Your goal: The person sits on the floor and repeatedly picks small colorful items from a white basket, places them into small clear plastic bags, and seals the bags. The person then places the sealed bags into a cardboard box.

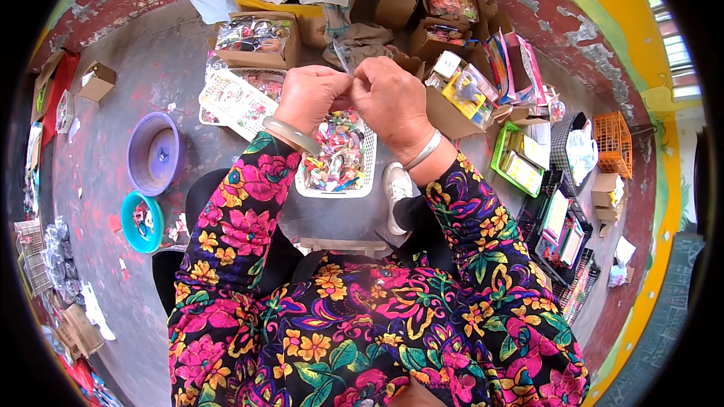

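Observation:
My left hand and my right hand meet fingertip to fingertip in front of me, both closed in a pinch. A thin, clear plastic piece, perhaps a small bag, sticks up between them. The fingers hide its lower part. Just below and beyond my wrists, a white plastic basket on the floor holds many small, brightly coloured pieces, too small to name. To the left of my left hand, a cream perforated basket lies tilted over another basket of small coloured items.
Open cardboard boxes of packaged goods crowd the far side. A purple basin and a turquoise basin sit on the left. Toward the right stand a green tray, a black crate and an orange crate.

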A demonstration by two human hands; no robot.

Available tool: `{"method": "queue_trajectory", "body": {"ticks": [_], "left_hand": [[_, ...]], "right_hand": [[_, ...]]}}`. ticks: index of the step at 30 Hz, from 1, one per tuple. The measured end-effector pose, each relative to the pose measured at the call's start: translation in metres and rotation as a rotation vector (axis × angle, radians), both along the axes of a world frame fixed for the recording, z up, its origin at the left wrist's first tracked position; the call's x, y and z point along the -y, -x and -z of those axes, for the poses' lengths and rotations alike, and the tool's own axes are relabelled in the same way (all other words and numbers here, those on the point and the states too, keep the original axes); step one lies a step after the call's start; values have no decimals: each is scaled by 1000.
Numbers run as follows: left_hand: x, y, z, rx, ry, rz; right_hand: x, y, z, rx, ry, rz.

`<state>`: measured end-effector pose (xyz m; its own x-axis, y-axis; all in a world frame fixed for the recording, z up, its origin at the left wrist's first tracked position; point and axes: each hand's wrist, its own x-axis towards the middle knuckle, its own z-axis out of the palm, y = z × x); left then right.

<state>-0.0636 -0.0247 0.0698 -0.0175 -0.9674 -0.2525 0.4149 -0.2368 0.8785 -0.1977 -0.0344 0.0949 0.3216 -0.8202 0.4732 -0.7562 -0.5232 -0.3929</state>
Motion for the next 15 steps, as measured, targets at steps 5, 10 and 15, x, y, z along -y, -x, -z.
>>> {"method": "queue_trajectory", "body": {"ticks": [5,10,15], "left_hand": [[-2,0,3,40,31,19],[-1,4,11,205,94,47],[-1,2,-2,73,33,28]], "right_hand": [[9,11,5,20,-135,-99],[10,13,4,-56,-170,-99],[4,6,2,12,-36,-8]]}}
